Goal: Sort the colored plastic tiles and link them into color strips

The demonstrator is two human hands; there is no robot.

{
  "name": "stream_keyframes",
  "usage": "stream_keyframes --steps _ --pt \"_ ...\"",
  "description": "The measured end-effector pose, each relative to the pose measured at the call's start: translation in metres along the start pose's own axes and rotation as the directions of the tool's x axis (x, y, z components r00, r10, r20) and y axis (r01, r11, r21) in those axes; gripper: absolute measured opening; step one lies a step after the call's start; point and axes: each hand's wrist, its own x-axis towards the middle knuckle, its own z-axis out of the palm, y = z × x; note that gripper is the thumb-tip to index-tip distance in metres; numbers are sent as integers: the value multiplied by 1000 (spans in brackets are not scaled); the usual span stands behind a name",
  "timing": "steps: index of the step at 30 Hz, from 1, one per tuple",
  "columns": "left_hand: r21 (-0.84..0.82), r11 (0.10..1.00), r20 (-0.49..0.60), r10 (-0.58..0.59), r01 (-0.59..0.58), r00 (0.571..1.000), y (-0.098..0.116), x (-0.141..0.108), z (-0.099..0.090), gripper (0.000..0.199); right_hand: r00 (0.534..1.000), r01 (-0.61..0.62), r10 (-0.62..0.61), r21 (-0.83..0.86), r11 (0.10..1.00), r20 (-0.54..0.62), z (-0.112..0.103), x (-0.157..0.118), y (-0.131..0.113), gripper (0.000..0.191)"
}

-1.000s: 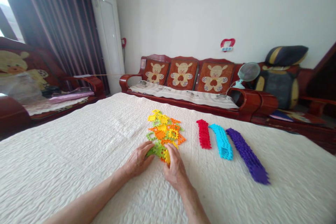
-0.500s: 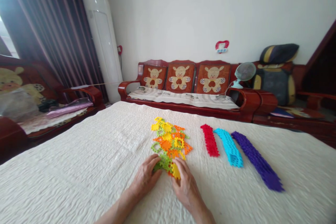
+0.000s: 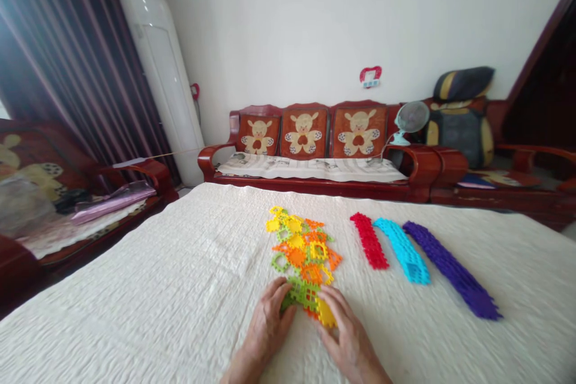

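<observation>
- I find the left hand (image 3: pixel 269 315) at the left edge of the nearest green pieces (image 3: pixel 297 291); fingers curved and touching.
- I find the right hand (image 3: pixel 347 333) at the solid yellow piece (image 3: pixel 327 313), fingers bent over its right side.
- On neither hand can I tell whether the fingers are closed in a firm grip.
- Governing relation: the green and yellow pieces lie between the two hands, the green nearer the left, the yellow nearer the right.
- The loose pile (image 3: pixel 296 257) of green, yellow and orange pieces lies directly beyond the fingers, its long axis running away and leaning left.
- To the right, well apart from the hands, I note three strips side by side: red (image 3: pixel 369 241), light blue (image 3: pixel 402 252) and purple (image 3: pixel 452 270).
- Surface: tabletop (image 3: pixel 180 270) under a white quilted cover, with slight creases.
- Room: wooden sofa (image 3: pixel 270 179) with bear-patterned cushions (image 3: pixel 305 132) beyond; small fan (image 3: pixel 411 117) at its right; tall white unit (image 3: pixel 157 66) and dark curtain (image 3: pixel 81 42) at left.
</observation>
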Motion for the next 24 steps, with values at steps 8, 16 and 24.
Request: stream_keyframes --steps 8,16,24 --pt "-48 998 -32 26 -28 999 -4 4 3 42 998 -64 65 37 997 -9 -2 7 -11 49" --pt "-77 994 -58 -76 72 995 7 35 6 35 999 -45 44 136 990 6 9 52 -23 44" --pt "12 999 -125 -36 38 991 -4 86 11 31 992 64 -40 207 976 -118 -2 88 -15 42"
